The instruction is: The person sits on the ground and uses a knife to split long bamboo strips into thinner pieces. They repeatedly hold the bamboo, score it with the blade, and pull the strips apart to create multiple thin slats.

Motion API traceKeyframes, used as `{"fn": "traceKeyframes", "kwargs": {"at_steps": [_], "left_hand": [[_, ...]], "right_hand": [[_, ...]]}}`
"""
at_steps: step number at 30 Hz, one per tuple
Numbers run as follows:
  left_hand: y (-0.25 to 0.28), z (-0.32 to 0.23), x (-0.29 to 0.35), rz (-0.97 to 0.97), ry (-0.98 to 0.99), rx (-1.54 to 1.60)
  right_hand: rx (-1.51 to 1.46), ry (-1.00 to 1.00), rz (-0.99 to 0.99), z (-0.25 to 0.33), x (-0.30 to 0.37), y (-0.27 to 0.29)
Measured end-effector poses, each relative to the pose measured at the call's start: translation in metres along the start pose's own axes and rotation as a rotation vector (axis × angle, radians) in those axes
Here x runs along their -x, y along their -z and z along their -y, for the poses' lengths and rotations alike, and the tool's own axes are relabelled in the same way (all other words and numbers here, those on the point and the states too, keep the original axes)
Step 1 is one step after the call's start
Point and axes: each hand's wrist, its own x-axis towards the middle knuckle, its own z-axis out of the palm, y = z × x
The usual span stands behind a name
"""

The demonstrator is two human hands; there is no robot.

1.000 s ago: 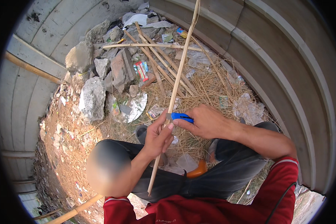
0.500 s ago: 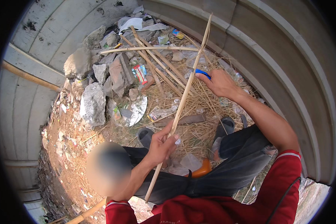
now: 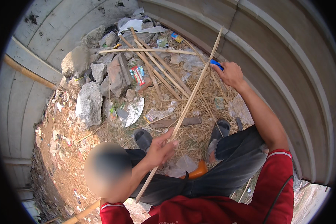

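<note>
A long, pale bamboo strip (image 3: pixel 192 98) runs slantwise from above my lap to the upper right, narrowing to a thin tip. My left hand (image 3: pixel 161 150) grips it near its lower half, thumb on one side and fingers around it. Closed in my right hand (image 3: pixel 231 74) is a small blue-handled tool (image 3: pixel 216 65). Its front end meets the strip below the upper tip; any blade is too small to make out.
Several bamboo strips (image 3: pixel 161 67) lie crossed beyond my hands, beside broken stones (image 3: pixel 90 103). Corrugated metal sheeting (image 3: pixel 287 74) stands close on the right. Straw and litter cover the ground. An orange object (image 3: pixel 196 170) lies between my legs; another person's blurred head (image 3: pixel 108 168) is at lower left.
My right hand has moved up and right along the strip with the blue-handled tool. The strip leans further to the right, and my left hand still holds it.
</note>
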Motion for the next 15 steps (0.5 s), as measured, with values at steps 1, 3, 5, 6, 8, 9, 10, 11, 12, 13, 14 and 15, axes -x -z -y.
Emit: {"fn": "traceKeyframes", "kwargs": {"at_steps": [1,3,5,6,8,9,10,11,12,13,14,15], "left_hand": [[0.007,0.002,0.002,0.026,0.023,0.109],[0.014,0.005,0.006,0.050,0.081,0.303],[0.015,0.003,0.010,0.044,0.159,0.467],[0.014,0.002,0.010,0.044,0.173,0.507],[0.012,0.002,0.008,0.049,0.203,0.588],[0.011,0.004,0.008,0.037,0.198,0.538],[0.011,0.006,0.007,0.025,0.191,0.489],[0.012,0.008,0.005,0.012,0.185,0.440],[0.012,0.009,0.003,0.000,0.181,0.427],[0.013,0.010,0.001,-0.016,0.176,0.418],[0.014,0.010,0.000,-0.032,0.172,0.409],[0.014,0.008,-0.001,-0.038,0.164,0.382]], "right_hand": [[-0.012,0.008,0.000,0.005,0.003,0.003],[-0.027,0.023,-0.008,0.009,0.005,0.005],[-0.040,0.029,-0.023,0.009,0.007,0.001],[-0.055,0.030,-0.036,0.007,0.007,-0.004],[-0.084,0.027,-0.063,-0.002,0.007,-0.016],[-0.164,-0.002,0.039,-0.009,0.004,-0.020],[-0.244,-0.029,0.141,-0.014,0.000,-0.021],[-0.325,-0.057,0.243,-0.019,-0.003,-0.021],[-0.336,-0.072,0.410,-0.025,-0.005,-0.021],[-0.346,-0.084,0.582,-0.026,-0.007,-0.019],[-0.354,-0.097,0.753,-0.026,-0.008,-0.017],[-0.271,-0.008,0.695,-0.026,-0.007,-0.014]]}}
